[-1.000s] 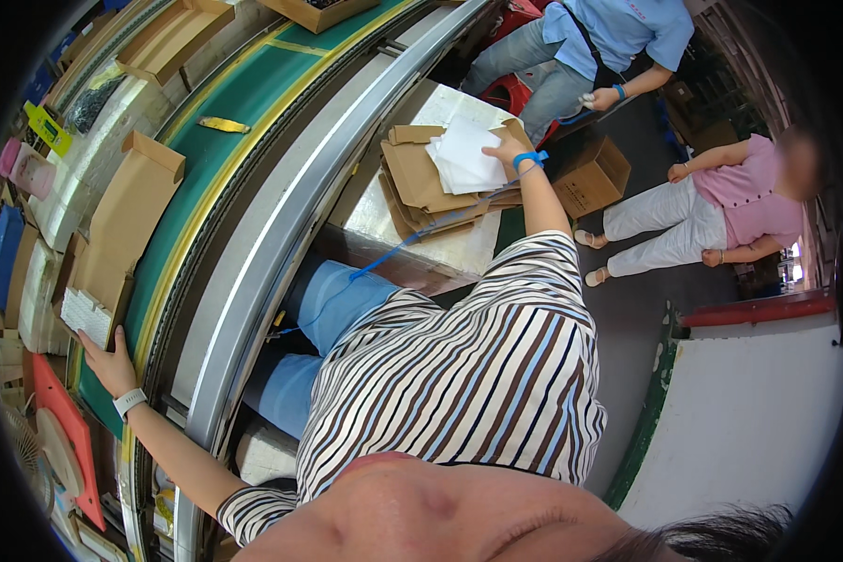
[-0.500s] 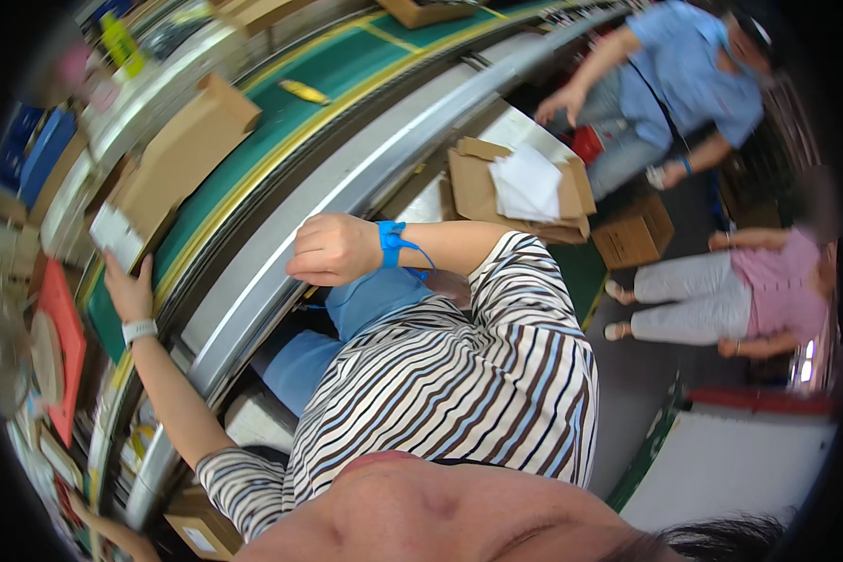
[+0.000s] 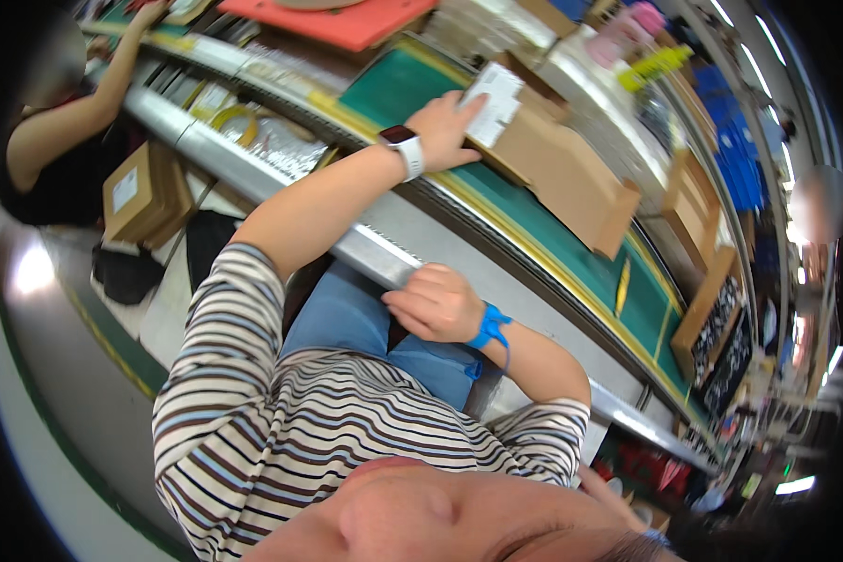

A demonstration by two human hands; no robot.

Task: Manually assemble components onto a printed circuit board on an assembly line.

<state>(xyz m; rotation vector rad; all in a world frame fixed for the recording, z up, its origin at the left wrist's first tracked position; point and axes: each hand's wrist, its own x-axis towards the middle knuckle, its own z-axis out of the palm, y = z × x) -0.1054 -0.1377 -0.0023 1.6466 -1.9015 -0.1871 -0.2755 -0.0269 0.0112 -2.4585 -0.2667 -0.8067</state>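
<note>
My left hand (image 3: 445,131), with a white-banded watch on its wrist, reaches over the green conveyor belt (image 3: 525,220). Its fingers and thumb are apart, and the fingertips touch the edge of a white sheet or card (image 3: 493,105). That white piece lies against one end of an opened brown cardboard box (image 3: 567,173) on the belt. Closer to my body, my right hand (image 3: 437,302) is curled closed beside the silver rail (image 3: 384,258). A blue strap (image 3: 492,326) circles that wrist. What the right fingers hold, if anything, is hidden.
A yellow cutter-like tool (image 3: 622,288) lies on the belt. Past it stands a carton with dark contents (image 3: 712,314). A red board (image 3: 337,21) sits across the belt. At far left a co-worker's arm (image 3: 94,112) reaches over the line, near stacked brown boxes (image 3: 145,192).
The view has swung round, bringing the co-worker at left into fuller sight. My left hand stays by the white piece. My right hand remains closed, now lower, beside the rail.
</note>
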